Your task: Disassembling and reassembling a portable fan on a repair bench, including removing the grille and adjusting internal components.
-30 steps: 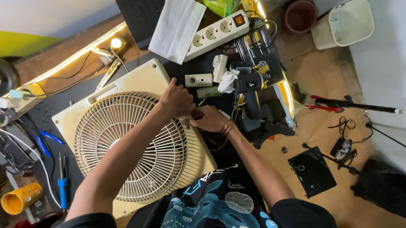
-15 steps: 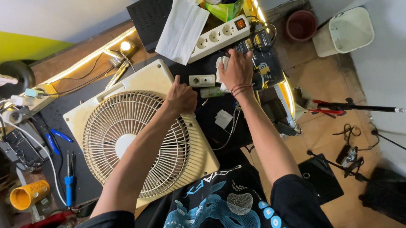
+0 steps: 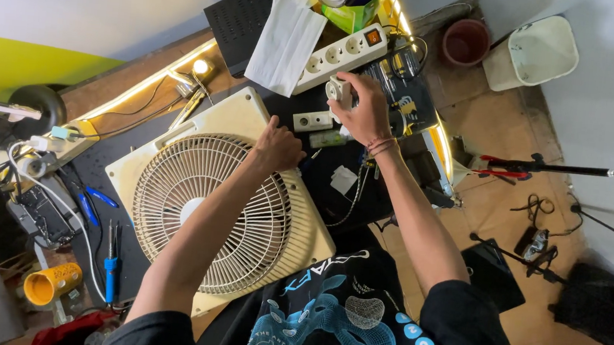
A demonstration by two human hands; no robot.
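Observation:
A cream square box fan point(image 3: 171, 182) lies face up on the dark workbench, its round grille towards me. My left hand point(image 3: 277, 147) rests closed on the fan's upper right edge. Further back, my right hand point(image 3: 364, 112) grips a small white plug point(image 3: 339, 92) just below a white power strip point(image 3: 339, 57) with an orange switch. A small white rectangular part point(image 3: 312, 121) lies between the two hands, with a white scrap point(image 3: 343, 178) nearer me.
White folded paper point(image 3: 285, 43) lies on a black panel beside the strip. Blue-handled pliers point(image 3: 94, 204), a blue screwdriver point(image 3: 110, 266) and a yellow cup point(image 3: 50, 283) sit left of the fan. A white bin point(image 3: 532, 52), brown pot point(image 3: 467, 41) and black stands point(image 3: 547, 167) occupy the floor at right.
My right hand has moved away from the fan's corner, back towards the power strip, and now holds the white plug. My left hand has stayed on the fan.

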